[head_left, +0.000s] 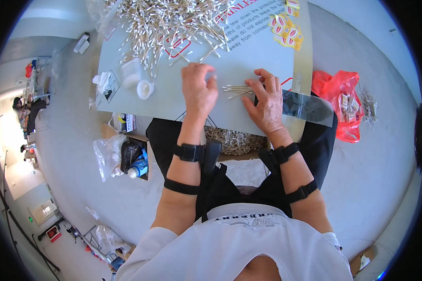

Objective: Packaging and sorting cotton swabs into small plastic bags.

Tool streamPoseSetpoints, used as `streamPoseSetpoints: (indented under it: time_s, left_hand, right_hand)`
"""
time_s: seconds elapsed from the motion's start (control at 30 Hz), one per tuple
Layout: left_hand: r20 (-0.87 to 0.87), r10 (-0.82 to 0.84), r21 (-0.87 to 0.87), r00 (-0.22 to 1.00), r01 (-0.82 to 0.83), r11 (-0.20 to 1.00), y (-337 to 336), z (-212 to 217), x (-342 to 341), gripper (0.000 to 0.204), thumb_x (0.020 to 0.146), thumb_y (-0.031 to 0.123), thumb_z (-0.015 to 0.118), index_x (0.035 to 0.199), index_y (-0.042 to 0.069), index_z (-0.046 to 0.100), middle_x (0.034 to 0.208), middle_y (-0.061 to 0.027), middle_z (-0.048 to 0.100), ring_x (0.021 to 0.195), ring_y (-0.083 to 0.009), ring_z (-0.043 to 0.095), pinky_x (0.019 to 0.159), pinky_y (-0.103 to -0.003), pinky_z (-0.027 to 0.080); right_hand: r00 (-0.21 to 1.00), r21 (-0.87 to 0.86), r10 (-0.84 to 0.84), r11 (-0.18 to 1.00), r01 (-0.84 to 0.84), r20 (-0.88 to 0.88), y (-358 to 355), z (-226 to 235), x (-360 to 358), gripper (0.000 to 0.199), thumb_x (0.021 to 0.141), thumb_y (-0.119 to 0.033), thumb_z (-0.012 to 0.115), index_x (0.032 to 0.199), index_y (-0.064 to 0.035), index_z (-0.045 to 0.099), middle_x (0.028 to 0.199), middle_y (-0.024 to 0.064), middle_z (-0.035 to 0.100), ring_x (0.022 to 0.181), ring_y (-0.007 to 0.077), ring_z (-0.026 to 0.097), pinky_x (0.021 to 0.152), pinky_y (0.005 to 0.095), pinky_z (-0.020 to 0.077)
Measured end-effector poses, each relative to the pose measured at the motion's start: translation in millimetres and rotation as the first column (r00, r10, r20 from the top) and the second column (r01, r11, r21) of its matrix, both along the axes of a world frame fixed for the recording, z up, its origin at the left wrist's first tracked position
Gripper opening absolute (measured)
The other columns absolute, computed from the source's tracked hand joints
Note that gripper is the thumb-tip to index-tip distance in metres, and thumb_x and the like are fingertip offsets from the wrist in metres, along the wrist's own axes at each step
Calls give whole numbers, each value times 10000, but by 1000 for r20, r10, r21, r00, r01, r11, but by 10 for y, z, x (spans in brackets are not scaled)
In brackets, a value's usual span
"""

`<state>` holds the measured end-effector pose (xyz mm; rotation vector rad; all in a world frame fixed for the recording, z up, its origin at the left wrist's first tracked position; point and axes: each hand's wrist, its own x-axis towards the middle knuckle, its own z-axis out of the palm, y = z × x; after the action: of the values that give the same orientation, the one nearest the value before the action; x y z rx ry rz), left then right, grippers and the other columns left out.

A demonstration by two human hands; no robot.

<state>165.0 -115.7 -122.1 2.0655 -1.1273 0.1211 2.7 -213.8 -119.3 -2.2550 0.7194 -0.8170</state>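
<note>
A large pile of cotton swabs covers the far part of a grey table top. My left hand rests palm down on the table just below the pile, fingers curled, with nothing visible in it. My right hand lies flat with fingers spread, its fingertips touching a small row of cotton swabs gathered side by side between the two hands. Both wrists and forearms carry black straps.
A small white round lid and a clear plastic bag lie at the table's left. Yellow-and-red small packets sit far right. A red plastic bag with packets lies on the floor right. A box of swabs sits under the table edge.
</note>
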Motion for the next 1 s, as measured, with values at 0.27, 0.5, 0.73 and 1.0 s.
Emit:
streamPoseSetpoints:
  time_s: [0.27,0.5,0.73,1.0]
  left_hand:
    - [104,108,292,989,-134,947,-258,36,347,292,704,160,786,949,82,649,1004,-105,561,1017,-326,488,929,-429,396]
    - [-88,-4,346,996,34,938,-324,16,222,245,692,73,766,910,97,657,944,-83,577,953,-323,510,840,-426,434]
    - [91,-81,195,993,62,979,-409,92,502,291,690,22,742,957,126,687,956,-59,577,970,-289,511,860,-397,432]
    - [173,-193,302,966,135,944,-489,106,548,156,699,42,747,825,105,680,929,-46,586,941,-281,515,855,-388,430]
  right_hand:
    - [997,-33,74,997,-75,-31,-25,-73,-32,217,639,-93,727,828,-68,623,1130,93,558,961,291,532,851,419,428]
    - [996,-12,81,997,-82,-37,-50,-79,-55,205,646,-100,728,814,-72,615,1116,82,564,962,282,538,851,415,420]
    - [995,-5,89,996,-90,-36,-43,-60,-51,195,652,-99,731,804,-73,612,1109,77,566,976,280,536,854,409,418]
    - [996,7,85,996,-85,-38,-39,-66,-50,193,652,-103,732,802,-75,614,1100,74,570,988,276,536,860,407,415]
